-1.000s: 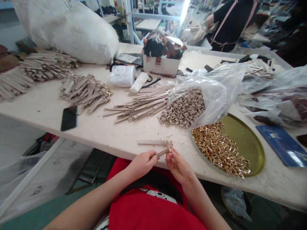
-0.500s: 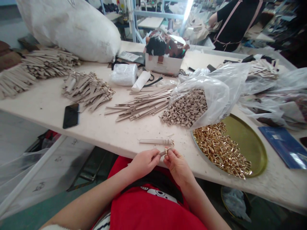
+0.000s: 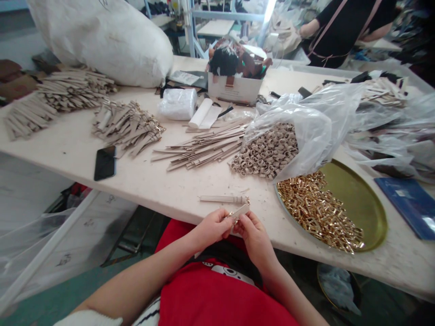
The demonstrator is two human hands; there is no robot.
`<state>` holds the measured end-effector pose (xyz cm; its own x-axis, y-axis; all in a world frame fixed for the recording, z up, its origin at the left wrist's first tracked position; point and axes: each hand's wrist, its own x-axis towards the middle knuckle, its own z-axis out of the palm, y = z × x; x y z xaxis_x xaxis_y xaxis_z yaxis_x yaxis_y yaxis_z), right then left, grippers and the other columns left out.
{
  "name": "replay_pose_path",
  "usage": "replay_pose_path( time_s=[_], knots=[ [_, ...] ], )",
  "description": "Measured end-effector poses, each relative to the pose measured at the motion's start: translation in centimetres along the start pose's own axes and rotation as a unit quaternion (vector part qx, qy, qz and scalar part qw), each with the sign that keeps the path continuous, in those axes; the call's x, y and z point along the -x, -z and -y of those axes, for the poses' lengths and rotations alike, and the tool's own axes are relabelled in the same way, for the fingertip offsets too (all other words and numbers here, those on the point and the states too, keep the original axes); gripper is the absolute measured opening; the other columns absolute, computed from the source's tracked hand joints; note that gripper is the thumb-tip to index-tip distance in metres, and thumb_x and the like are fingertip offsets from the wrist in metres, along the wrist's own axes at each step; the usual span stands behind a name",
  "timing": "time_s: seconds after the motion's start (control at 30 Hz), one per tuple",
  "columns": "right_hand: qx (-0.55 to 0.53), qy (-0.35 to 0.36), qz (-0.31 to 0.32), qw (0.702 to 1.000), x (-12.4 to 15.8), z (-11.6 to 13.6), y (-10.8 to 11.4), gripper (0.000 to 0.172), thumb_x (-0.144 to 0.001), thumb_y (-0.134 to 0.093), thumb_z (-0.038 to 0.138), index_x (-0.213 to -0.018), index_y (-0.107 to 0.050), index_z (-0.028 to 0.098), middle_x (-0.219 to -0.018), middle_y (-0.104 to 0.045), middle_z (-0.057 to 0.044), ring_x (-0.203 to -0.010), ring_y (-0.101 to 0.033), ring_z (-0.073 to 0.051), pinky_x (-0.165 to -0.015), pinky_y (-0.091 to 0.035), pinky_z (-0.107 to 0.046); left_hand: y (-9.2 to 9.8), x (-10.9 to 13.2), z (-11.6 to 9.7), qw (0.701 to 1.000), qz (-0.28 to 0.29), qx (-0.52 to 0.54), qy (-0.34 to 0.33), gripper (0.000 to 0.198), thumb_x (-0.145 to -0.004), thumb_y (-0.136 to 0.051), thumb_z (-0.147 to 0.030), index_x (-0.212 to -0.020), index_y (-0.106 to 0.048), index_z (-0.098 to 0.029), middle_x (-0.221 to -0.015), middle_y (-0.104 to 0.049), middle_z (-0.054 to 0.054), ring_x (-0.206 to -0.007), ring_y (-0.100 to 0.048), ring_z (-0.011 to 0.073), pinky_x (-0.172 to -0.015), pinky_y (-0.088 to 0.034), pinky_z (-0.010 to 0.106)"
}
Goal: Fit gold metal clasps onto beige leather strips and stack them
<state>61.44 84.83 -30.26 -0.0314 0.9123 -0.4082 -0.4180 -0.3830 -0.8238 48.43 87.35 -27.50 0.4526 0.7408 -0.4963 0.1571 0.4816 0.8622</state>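
Strap point(image 3: 242, 209), beige and narrow, sits between two hands at the near edge of the pale table point(image 3: 163, 183). The left hand point(image 3: 216, 227) is closed, thumb and fingers gripping the strap's lower end, where a bit of gold-coloured metal point(image 3: 231, 216) shows (too small and half hidden to make out its shape). The right hand point(image 3: 255, 232) pinches the strap near its upper end, the other fingers curled in underneath. Just beyond them, a second strap point(image 3: 220, 199) lies flat on the table, with a gold fitting point(image 3: 248, 200) at its right end. Farther back are a loose spread of thin strips point(image 3: 204, 148) and, to its right, a heap of small beige loops point(image 3: 268, 151) spilling from a clear plastic bag point(image 3: 314, 131). Right of the hands, gold metal pieces point(image 3: 317, 210) fill the left part of a round olive-gold tray point(image 3: 369, 203). A dark phone point(image 3: 105, 163) lies well to the left, near a pile of straps with gold ends point(image 3: 129, 127).
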Motion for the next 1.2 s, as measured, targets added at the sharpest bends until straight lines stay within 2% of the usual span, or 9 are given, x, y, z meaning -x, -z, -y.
replay_pose_path(
  time_s=[0.27,0.43,0.5,0.7,0.83,0.97,1.03,1.13,1.2],
  knots=[
    [0.164,0.060,-0.006,0.985,0.1,0.2,0.3,0.017,-0.073,-0.059,0.033,-0.082,-0.054,0.019,-0.074,-0.058,0.000,-0.066,-0.051,-0.014,-0.064,-0.042,-0.027,-0.1,-0.2,1.3,0.998,-0.033,-0.054,-0.013,0.020,-0.079,-0.042,-0.035,-0.072,-0.042,-0.017,-0.047,-0.038,-0.008,-0.040,-0.029,0.0055,-0.041,-0.023,0.018],
    [0.366,0.222,-0.033,0.903,0.3,0.8,1.1,0.008,-0.070,-0.059,0.024,-0.066,-0.053,0.021,-0.068,-0.053,0.000,-0.067,-0.048,-0.016,-0.065,-0.037,-0.028,-0.3,0.1,1.4,0.988,-0.062,-0.135,-0.036,0.018,-0.080,-0.039,-0.030,-0.066,-0.040,-0.017,-0.050,-0.041,-0.006,-0.046,-0.036,0.0077,-0.046,-0.027,0.019],
    [0.370,0.201,-0.023,0.907,0.3,1.0,1.2,0.009,-0.071,-0.059,0.025,-0.066,-0.052,0.021,-0.065,-0.052,0.000,-0.064,-0.047,-0.015,-0.062,-0.037,-0.028,-0.3,0.4,0.9,0.984,-0.064,-0.162,-0.048,0.019,-0.080,-0.040,-0.031,-0.067,-0.041,-0.017,-0.052,-0.042,-0.006,-0.048,-0.037,0.0083,-0.047,-0.028,0.020],
    [0.186,0.020,0.075,0.979,-0.1,1.6,1.1,0.021,-0.073,-0.059,0.037,-0.070,-0.049,0.019,-0.060,-0.049,0.004,-0.057,-0.044,-0.011,-0.057,-0.036,-0.025,0.7,0.3,-0.4,0.976,-0.043,-0.199,-0.079,0.028,-0.078,-0.048,-0.041,-0.066,-0.046,-0.016,-0.053,-0.039,-0.006,-0.052,-0.036,0.0085,-0.046,-0.025,0.020],
    [0.231,0.056,0.114,0.964,-1.1,2.9,1.6,0.022,-0.077,-0.055,0.040,-0.072,-0.053,0.019,-0.062,-0.051,0.002,-0.061,-0.046,-0.012,-0.060,-0.036,-0.025,1.2,-0.9,-0.4,0.994,-0.011,-0.085,-0.062,0.029,-0.076,-0.051,-0.044,-0.082,-0.046,-0.016,-0.059,-0.049,-0.005,-0.044,-0.042,0.0077,-0.043,-0.031,0.020],
    [0.320,0.095,0.140,0.932,-5.2,5.1,3.0,0.029,-0.081,-0.046,0.044,-0.073,-0.057,0.018,-0.062,-0.053,0.001,-0.062,-0.049,-0.013,-0.060,-0.038,-0.026,1.5,-1.9,-0.9,0.994,-0.009,-0.067,-0.087,0.026,-0.077,-0.050,-0.039,-0.088,-0.050,-0.016,-0.063,-0.053,-0.004,-0.043,-0.039,0.0060,-0.042,-0.030,0.018],
    [0.418,0.184,0.035,0.889,-8.5,6.1,3.3,0.023,-0.081,-0.047,0.038,-0.079,-0.058,0.019,-0.067,-0.056,0.000,-0.064,-0.050,-0.014,-0.061,-0.038,-0.026,1.6,-2.4,-1.1,0.992,-0.043,-0.084,-0.082,0.024,-0.078,-0.048,-0.040,-0.080,-0.050,-0.015,-0.058,-0.051,-0.005,-0.041,-0.035,0.0055,-0.041,-0.028,0.018],
    [0.637,0.234,-0.056,0.732,-12.8,6.6,2.8,0.015,-0.081,-0.048,0.026,-0.086,-0.059,0.018,-0.086,-0.060,-0.006,-0.075,-0.054,-0.018,-0.067,-0.037,-0.028,2.0,-2.9,-1.2,0.991,-0.085,-0.072,-0.079,0.025,-0.080,-0.046,-0.042,-0.079,-0.048,-0.016,-0.056,-0.051,-0.006,-0.040,-0.033,0.0053,-0.042,-0.027,0.019],
    [0.711,0.221,-0.071,0.663,-14.5,6.4,2.1,0.015,-0.081,-0.047,0.022,-0.086,-0.059,0.017,-0.089,-0.059,-0.009,-0.077,-0.055,-0.019,-0.067,-0.037,-0.029,2.2,-3.0,-1.0,0.990,-0.091,-0.070,-0.083,0.026,-0.080,-0.045,-0.042,-0.078,-0.048,-0.017,-0.055,-0.051,-0.006,-0.040,-0.033,0.0054,-0.043,-0.027,0.019]
  ],
)
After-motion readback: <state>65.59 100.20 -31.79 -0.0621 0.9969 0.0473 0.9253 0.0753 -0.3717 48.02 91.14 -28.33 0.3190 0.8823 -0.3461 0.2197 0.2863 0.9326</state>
